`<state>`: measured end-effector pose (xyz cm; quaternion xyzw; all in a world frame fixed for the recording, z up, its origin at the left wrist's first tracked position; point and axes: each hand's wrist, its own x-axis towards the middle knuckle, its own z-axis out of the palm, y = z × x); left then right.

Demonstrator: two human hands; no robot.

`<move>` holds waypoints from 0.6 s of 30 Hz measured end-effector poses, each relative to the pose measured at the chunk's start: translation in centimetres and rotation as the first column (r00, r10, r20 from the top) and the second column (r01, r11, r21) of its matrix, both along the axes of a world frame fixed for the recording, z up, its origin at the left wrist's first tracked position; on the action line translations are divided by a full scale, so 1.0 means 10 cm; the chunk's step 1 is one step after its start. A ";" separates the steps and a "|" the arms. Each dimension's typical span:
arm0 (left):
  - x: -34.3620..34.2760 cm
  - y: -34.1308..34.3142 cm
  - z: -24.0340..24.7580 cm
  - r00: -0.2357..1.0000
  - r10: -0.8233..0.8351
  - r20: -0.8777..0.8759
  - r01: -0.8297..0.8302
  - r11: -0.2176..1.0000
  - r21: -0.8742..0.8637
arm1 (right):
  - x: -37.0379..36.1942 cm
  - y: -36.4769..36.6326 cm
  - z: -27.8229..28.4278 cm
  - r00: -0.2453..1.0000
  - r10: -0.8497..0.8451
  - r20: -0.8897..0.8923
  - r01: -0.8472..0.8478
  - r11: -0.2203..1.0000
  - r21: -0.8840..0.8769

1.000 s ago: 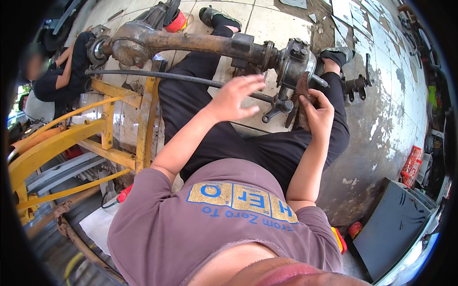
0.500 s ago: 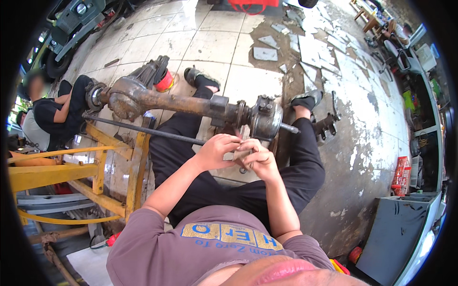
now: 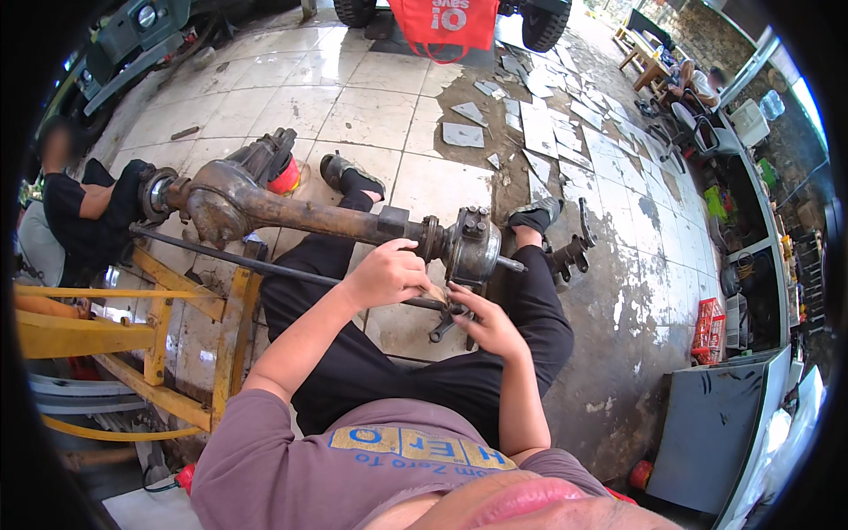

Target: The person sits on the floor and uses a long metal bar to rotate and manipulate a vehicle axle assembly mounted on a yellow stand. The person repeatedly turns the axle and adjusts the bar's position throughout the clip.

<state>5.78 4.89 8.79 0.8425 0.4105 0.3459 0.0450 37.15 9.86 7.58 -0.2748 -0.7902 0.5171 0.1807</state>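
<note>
A rusty axle housing lies across in front of me, with a round steel knuckle and a short stub shaft at its right end. Below it runs a long dark steel rod, ending near my hands in a ring-shaped metal end. My left hand is closed just below the knuckle, its fingers curled at a small tan piece I cannot make out. Beside it, my right hand has its fingers stretched apart near the rod's end. What lies beneath its fingertips is hidden.
A yellow steel frame stands at my left, near a seated person. A red bucket sits behind the axle. Broken tiles litter the floor ahead. At the right stand a grey cabinet and a red crate.
My hands have come apart; the right one has opened its fingers and moved lower, beside the rod's end. The view has shifted, showing more of the red bag and floor ahead.
</note>
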 end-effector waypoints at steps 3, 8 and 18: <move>0.12 0.05 0.04 0.990 -0.109 0.089 0.110 0.994 -0.001 | -0.19 -0.15 -0.08 0.998 -0.019 0.064 0.019 1.000 -0.001; 0.06 0.15 -0.20 0.960 -0.088 0.266 0.103 0.994 -0.043 | -0.33 -0.19 -0.11 0.992 -0.059 0.111 0.053 0.997 0.057; 0.27 -0.16 -0.73 0.916 -0.179 0.359 0.263 0.944 -0.201 | -0.06 -0.05 0.20 0.774 0.400 0.491 -0.368 0.915 -0.166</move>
